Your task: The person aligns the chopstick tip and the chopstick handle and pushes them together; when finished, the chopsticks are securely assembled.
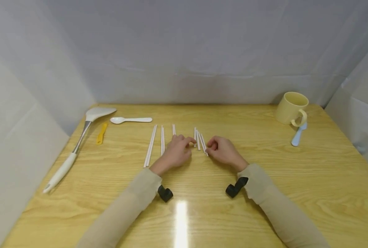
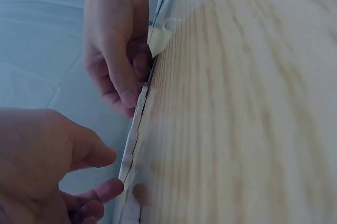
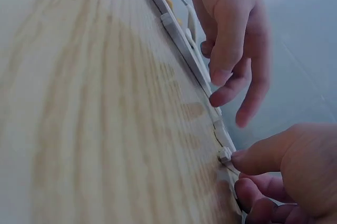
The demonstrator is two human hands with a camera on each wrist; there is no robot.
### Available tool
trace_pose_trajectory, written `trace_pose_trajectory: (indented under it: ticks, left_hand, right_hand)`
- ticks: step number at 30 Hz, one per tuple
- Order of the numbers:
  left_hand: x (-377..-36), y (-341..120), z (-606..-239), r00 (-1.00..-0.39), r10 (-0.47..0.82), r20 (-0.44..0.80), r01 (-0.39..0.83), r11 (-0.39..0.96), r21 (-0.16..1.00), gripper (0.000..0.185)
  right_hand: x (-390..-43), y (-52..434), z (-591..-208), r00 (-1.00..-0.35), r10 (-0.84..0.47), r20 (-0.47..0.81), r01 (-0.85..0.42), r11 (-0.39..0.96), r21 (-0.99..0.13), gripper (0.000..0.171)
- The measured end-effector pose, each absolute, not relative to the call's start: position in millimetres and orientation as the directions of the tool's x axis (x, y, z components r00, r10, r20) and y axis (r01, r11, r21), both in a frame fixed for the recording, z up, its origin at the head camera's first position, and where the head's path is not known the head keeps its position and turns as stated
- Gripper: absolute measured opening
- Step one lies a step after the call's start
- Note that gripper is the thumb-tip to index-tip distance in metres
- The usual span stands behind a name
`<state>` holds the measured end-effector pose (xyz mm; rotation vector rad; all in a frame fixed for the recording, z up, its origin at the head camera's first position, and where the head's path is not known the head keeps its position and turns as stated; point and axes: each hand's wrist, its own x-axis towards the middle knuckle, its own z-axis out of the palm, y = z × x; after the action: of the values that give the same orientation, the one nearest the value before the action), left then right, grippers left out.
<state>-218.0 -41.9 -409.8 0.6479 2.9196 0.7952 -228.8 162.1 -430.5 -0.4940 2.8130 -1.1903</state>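
Several thin white sticks, resembling chopsticks, lie on the table. The right-hand cluster of sticks (image 1: pixel 198 140) fans out slightly between the two hands. My right hand (image 1: pixel 223 150) pinches at the near end of its rightmost stick with curled fingers; in the right wrist view the thumb meets a square white stick end (image 3: pixel 225 155). My left hand (image 1: pixel 179 150) reaches over the cluster's left side, thumb and forefinger apart, a fingertip right beside a stick. To its left lie an outer pair of sticks (image 1: pixel 150 146), a middle pair (image 1: pixel 162 137) and a third pair (image 1: pixel 173 129), the latter partly hidden by the hand.
At the left edge lies a long white-handled turner (image 1: pixel 60 172), with a small yellow spreader (image 1: pixel 101 133) and a white spoon (image 1: pixel 131 120) beside it. A yellow mug (image 1: pixel 287 108) stands at the back right. Its handle overlaps a light blue utensil (image 1: pixel 297 137).
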Motion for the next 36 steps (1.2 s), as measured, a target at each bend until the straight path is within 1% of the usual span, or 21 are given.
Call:
trace_pose_trajectory:
  ticks: [3, 8, 12, 15, 17, 19, 21, 23, 25, 28, 30, 31, 33, 36]
  left_hand:
    - [-218, -38, -411, -0.911, 0.411, 0.038, 0.376, 0.79, 0.484, 0.036]
    - [-217, -36, -414, -0.911, 0.411, 0.048, 0.378, 0.779, 0.5, 0.032]
    - [-214, -37, -414, -0.909, 0.41, 0.071, 0.387, 0.77, 0.508, 0.029]
    - [-211, -38, -414, -0.911, 0.401, 0.097, 0.393, 0.772, 0.5, 0.022]
    - [-211, -37, -413, -0.917, 0.379, 0.123, 0.386, 0.773, 0.504, 0.015]
    - [-212, -36, -412, -0.928, 0.346, 0.137, 0.366, 0.779, 0.508, 0.011]
    - [-214, -32, -411, -0.94, 0.308, 0.148, 0.34, 0.79, 0.51, 0.013]
    - [-217, -28, -410, -0.951, 0.277, 0.138, 0.308, 0.809, 0.5, 0.019]
    - [-220, -22, -409, -0.959, 0.259, 0.113, 0.281, 0.84, 0.465, 0.03]
    - [-223, -14, -409, -0.97, 0.238, 0.041, 0.234, 0.88, 0.414, 0.053]
    - [-224, -11, -409, -0.975, 0.221, -0.004, 0.201, 0.896, 0.396, 0.06]
    - [-224, -11, -409, -0.978, 0.208, -0.025, 0.181, 0.899, 0.399, 0.06]
    - [-223, -10, -409, -0.983, 0.18, -0.041, 0.149, 0.902, 0.406, 0.054]
    - [-219, -12, -410, -0.986, 0.166, -0.001, 0.15, 0.889, 0.432, 0.038]
  right_hand:
    - [-229, 162, -428, -0.949, -0.305, 0.075, -0.269, 0.665, -0.697, 0.014]
    - [-228, 164, -422, -0.952, -0.303, 0.04, -0.247, 0.687, -0.683, 0.014]
    - [-226, 166, -417, -0.959, -0.282, -0.006, -0.198, 0.69, -0.697, 0.026]
    - [-225, 168, -414, -0.963, -0.269, -0.018, -0.18, 0.689, -0.702, 0.035]
    - [-224, 169, -413, -0.964, -0.266, -0.015, -0.18, 0.693, -0.698, 0.037]
    - [-224, 170, -413, -0.964, -0.267, -0.001, -0.195, 0.707, -0.68, 0.035]
    - [-224, 171, -413, -0.964, -0.266, 0.012, -0.209, 0.726, -0.656, 0.031]
    - [-223, 171, -413, -0.966, -0.259, 0.019, -0.214, 0.753, -0.622, 0.027]
    - [-222, 170, -413, -0.969, -0.246, 0.007, -0.204, 0.785, -0.585, 0.026]
    - [-222, 169, -413, -0.976, -0.214, -0.037, -0.161, 0.827, -0.538, 0.03]
    - [-222, 168, -414, -0.979, -0.194, -0.059, -0.136, 0.842, -0.522, 0.034]
    - [-222, 167, -414, -0.98, -0.19, -0.061, -0.132, 0.845, -0.519, 0.036]
    - [-223, 168, -414, -0.978, -0.199, -0.058, -0.139, 0.835, -0.532, 0.036]
    - [-225, 172, -410, -0.964, -0.258, -0.057, -0.178, 0.795, -0.58, 0.029]
